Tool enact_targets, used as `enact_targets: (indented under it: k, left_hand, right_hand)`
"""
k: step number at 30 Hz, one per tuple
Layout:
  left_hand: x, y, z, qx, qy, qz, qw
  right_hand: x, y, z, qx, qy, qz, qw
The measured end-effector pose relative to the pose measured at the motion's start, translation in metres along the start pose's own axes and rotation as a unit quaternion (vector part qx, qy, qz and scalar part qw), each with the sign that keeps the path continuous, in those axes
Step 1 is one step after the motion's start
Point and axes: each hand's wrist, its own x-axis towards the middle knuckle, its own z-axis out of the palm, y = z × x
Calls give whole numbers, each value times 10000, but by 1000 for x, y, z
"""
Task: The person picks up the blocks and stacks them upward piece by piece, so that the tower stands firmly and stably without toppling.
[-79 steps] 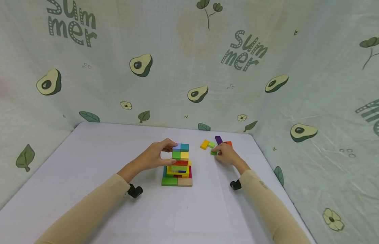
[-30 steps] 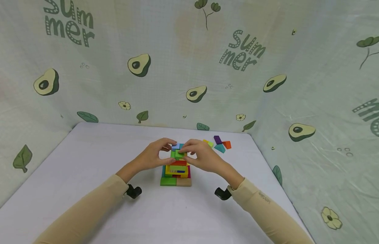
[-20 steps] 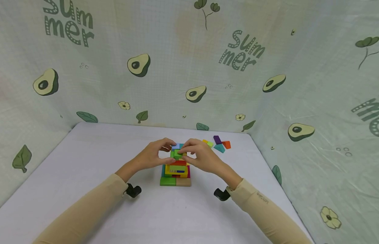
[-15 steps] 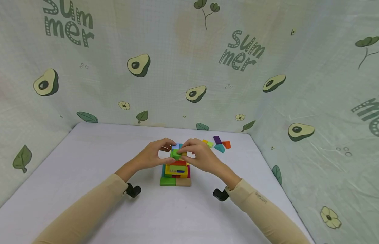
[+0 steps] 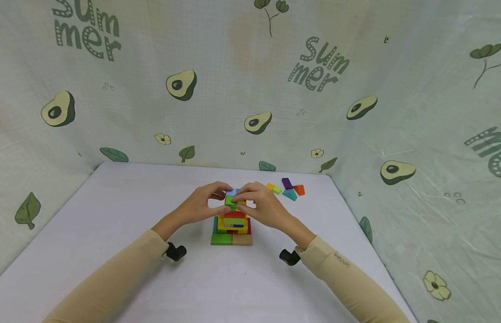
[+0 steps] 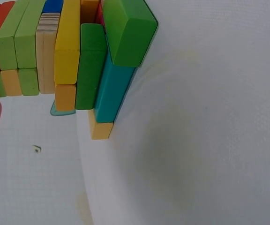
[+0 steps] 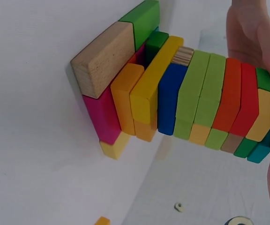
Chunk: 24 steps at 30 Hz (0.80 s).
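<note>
A tower of coloured wooden blocks (image 5: pixel 235 221) stands on the white table. My left hand (image 5: pixel 199 204) grips the tower's top from the left, thumb at the front and fingers behind. From the right, my right hand (image 5: pixel 267 206) pinches a small green block (image 5: pixel 230 200) on the front of the top layers. In the right wrist view the tower's layers show from the natural wood block (image 7: pixel 104 61) at the base up to a red block (image 7: pixel 243 101) and the pale yellow block (image 7: pixel 260 115). The left wrist view shows a dark green block (image 6: pixel 90 65) low on its left side.
Behind and right of the tower lie loose blocks: a purple one (image 5: pixel 287 183), an orange one (image 5: pixel 299 189), a teal one (image 5: pixel 290 194), a light green one (image 5: pixel 276 189) and a yellow one (image 5: pixel 270 186). A printed cloth (image 5: pixel 218 112) hangs along the table's back edge.
My right hand has taken the green block from the loose pieces and brought it left to the tower top, then shifted it slightly further left. My left hand has stayed at the tower.
</note>
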Motion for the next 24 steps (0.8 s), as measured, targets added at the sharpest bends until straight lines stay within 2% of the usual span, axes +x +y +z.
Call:
enact_targets:
  k: [17, 20, 24]
  left_hand:
    - [-3, -2, -1, -59, 59, 92, 9999]
    - [-3, -2, -1, -43, 95, 94, 9999]
    - [-1, 0, 0, 4, 123, 33, 9999]
  right_hand:
    - [1, 0, 2, 100, 53, -43, 9999]
    - [-2, 4, -1, 72, 144, -5, 9999]
    - [-9, 18, -11, 54, 374, 251, 9990]
